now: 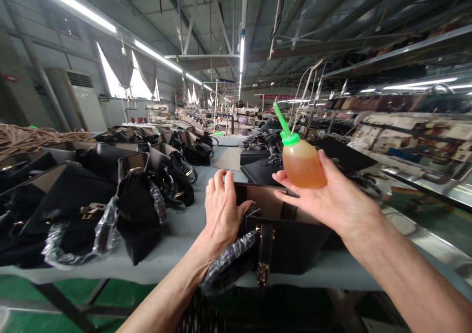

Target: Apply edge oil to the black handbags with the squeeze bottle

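Observation:
My right hand (326,195) is raised over the table, fingers curled under a small squeeze bottle (301,161) of amber liquid with a green cap and a long green nozzle pointing up and left. My left hand (220,208) lies on the left rim of an open black handbag (287,235) standing at the table's front edge, with its fingers over the rim and the thumb hooked inside. The bag has a strap with a gold clasp on its front, and clear plastic wrap (228,262) covers its handle below my left wrist.
Many more black handbags (88,200) with plastic-wrapped handles crowd the left of the grey table (177,254). Flat black pieces (258,168) lie further back. A metal rack with shelves (413,126) runs along the right. Tan cord (33,136) is piled at the far left.

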Available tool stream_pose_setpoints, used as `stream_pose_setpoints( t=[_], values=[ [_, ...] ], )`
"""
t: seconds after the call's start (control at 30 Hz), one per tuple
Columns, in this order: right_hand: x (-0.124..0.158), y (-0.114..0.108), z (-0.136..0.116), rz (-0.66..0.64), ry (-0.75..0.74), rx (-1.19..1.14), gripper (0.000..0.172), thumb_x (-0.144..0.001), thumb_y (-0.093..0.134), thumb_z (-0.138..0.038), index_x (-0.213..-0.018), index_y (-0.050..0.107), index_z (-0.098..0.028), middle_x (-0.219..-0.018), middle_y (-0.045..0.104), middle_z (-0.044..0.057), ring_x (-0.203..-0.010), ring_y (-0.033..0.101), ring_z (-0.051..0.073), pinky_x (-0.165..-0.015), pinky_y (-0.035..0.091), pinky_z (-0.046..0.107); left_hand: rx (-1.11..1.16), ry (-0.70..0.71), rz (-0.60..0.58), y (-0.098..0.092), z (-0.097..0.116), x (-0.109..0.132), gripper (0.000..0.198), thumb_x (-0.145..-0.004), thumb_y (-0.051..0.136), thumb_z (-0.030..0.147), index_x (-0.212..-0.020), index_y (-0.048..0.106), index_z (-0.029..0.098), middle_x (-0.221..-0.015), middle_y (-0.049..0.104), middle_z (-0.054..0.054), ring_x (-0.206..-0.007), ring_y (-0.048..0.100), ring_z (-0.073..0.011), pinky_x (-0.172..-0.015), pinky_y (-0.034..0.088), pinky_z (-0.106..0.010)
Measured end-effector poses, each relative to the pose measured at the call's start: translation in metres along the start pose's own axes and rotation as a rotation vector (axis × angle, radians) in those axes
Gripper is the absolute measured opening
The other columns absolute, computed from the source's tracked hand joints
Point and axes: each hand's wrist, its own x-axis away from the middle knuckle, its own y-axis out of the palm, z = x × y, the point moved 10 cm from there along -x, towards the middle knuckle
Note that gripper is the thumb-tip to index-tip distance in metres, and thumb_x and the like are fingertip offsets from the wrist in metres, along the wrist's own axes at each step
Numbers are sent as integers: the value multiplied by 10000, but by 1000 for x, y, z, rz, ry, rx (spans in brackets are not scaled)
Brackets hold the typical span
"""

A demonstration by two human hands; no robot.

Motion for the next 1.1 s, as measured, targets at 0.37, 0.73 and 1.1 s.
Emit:
stream_pose_setpoints(
  t=[0.37,0.73,1.1],
  values=[
    [4,0,2,33,-25,34,413,-925,394,-503,-1025,614,-168,-840,664,107,-878,632,284,-939,370,633,-213,-242,-515,28,-25,22,494,-861,403,597,-768,623,165,-791,677,-131,-767,657,-295,-636,440,-347],
    [10,-4,3,63,-32,35,396,-918,427,-505,-1012,628,-177,-866,670,94,-854,638,269,-930,392,612,87,-245,-562,59,-27,5,527,-726,537,673,-850,615,167,-877,686,-107,-805,644,-263,-611,409,-298],
    [12,-3,4,58,-18,7,398,-899,473,-504,-1077,592,-168,-876,659,105,-922,633,304,-897,428,593,42,-90,-726,80,7,-29,826,-603,378,881,-795,683,138,-889,696,-185,-841,655,-337,-660,478,-354]
  ],
)
